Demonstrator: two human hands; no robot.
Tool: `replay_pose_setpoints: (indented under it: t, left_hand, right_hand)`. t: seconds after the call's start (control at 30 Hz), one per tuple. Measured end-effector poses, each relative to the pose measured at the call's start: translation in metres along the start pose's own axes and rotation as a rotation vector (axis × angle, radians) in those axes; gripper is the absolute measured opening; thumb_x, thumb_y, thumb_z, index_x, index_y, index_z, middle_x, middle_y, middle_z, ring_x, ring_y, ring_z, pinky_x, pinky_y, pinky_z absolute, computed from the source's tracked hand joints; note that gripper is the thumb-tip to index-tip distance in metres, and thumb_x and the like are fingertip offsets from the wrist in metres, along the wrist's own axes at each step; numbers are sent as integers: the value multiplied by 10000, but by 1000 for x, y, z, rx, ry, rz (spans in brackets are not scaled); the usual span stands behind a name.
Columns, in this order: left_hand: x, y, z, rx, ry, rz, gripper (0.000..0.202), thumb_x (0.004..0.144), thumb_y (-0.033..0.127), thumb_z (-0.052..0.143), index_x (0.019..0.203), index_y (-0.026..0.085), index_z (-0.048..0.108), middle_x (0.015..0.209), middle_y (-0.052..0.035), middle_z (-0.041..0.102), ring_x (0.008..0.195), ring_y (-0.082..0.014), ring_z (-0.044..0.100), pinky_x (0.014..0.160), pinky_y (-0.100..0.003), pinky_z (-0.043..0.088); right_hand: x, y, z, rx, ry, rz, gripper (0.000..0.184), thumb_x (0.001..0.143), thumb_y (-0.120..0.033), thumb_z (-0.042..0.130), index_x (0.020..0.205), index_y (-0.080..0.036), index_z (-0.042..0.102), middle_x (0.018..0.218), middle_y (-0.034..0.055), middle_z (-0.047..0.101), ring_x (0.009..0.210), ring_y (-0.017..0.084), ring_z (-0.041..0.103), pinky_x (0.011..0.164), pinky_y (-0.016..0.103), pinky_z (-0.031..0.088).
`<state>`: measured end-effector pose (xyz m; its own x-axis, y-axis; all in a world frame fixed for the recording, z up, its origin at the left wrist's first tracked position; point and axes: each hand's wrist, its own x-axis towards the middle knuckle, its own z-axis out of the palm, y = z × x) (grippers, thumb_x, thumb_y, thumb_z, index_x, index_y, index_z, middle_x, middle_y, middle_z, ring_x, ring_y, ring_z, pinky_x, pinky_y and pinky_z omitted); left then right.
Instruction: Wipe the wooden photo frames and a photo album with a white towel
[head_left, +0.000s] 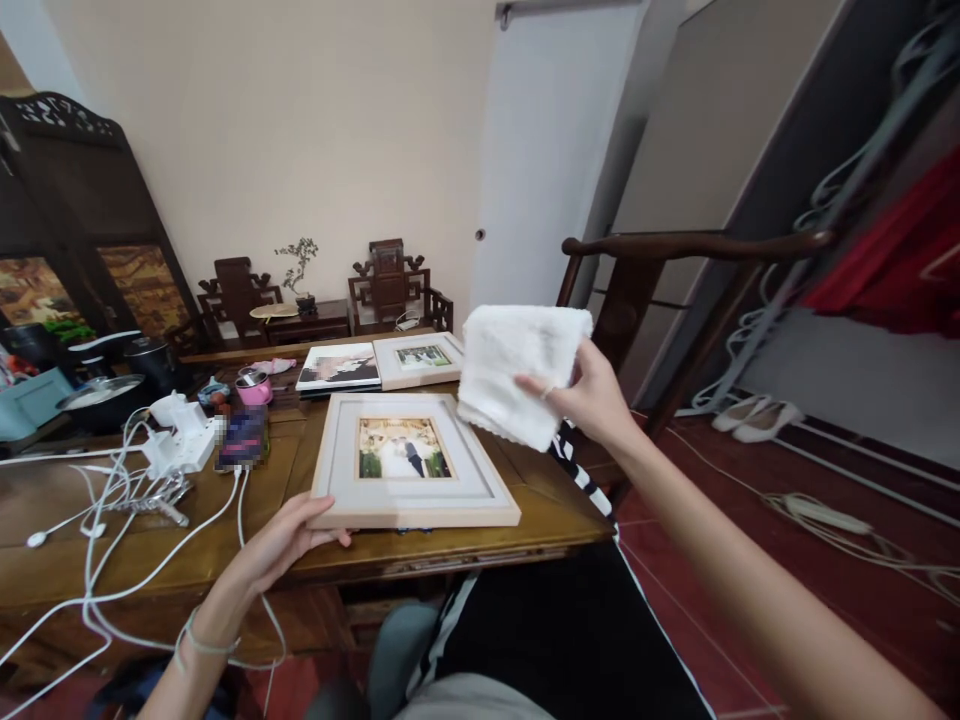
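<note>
A pale wooden picture frame [480,485] with a photo in its middle lies flat on the brown wooden table [555,505], near the front edge. My left hand [289,540] grips the frame's near left corner, fingers under it and thumb on top. My right hand [589,395] is raised above the table's right end. It is closed on a folded white cloth [517,365], which hangs in the air just right of the frame and does not touch it.
Two more framed pictures [382,362] lie farther back. White power strips and tangled cables [161,450] cover the table's left part, beside a pink cup [253,388] and pots [101,395]. A dark wooden chair back [675,245] stands at the right. White shoes [750,415] sit on the red floor.
</note>
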<state>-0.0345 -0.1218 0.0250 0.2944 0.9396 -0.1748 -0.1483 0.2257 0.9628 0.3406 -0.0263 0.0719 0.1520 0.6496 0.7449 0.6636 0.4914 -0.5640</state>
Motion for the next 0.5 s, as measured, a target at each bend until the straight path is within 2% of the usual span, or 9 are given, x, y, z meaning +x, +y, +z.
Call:
replay_pose_setpoints:
  t: [0.07,0.13,0.27,0.33,0.4,0.43,0.5]
  left_hand:
    - [0,4,1,61,-34,-49,308,748,351,706,888,77,686,836,-155,722,737,-235,690,834,-363,511]
    - [1,9,-1,129,-45,-117,311,752,390,695,855,99,661,797,-169,726,735,-256,703,806,-380,517]
    - [8,20,-14,413,-69,-253,359,709,483,692,697,132,619,591,-154,695,526,-254,669,566,-333,507]
    - [19,29,-20,647,-42,-259,384,662,517,704,632,145,615,492,-122,655,457,-251,634,499,-315,474]
    - [36,37,-21,930,105,-91,370,624,510,723,620,155,618,510,-104,658,535,-270,656,570,-325,494]
    - [47,40,-21,1071,213,42,366,612,495,730,679,148,637,610,-115,693,640,-293,677,641,-340,508]
    - [70,40,-17,1256,285,223,464,664,428,699,1012,130,624,1018,-146,703,958,-328,656,843,-381,498]
  right_hand:
    - [-5,-2,5,-117,-91,-111,534,742,-240,608,1261,-184,494,1319,133,513,1194,337,473,971,481,404]
    - [-18,-5,16,-230,-237,-210,487,744,-97,499,1224,-177,517,1383,146,458,1217,330,459,984,466,389]
    - [-51,-6,40,-381,-631,-357,598,656,47,378,1177,-197,542,1404,128,449,1193,293,496,962,431,404]
    - [-62,-4,47,-405,-714,-372,629,637,51,379,1198,-195,522,1346,140,499,1192,286,498,942,415,414]
    - [-67,-2,50,-408,-721,-361,641,636,45,385,1226,-177,494,1263,160,549,1180,284,501,907,394,427]
    - [-67,-1,50,-413,-719,-356,640,639,41,389,1236,-167,484,1227,167,565,1168,286,507,891,387,431]
    - [-66,-1,49,-429,-728,-353,639,637,39,397,1242,-150,478,1193,177,576,1139,292,521,881,384,428]
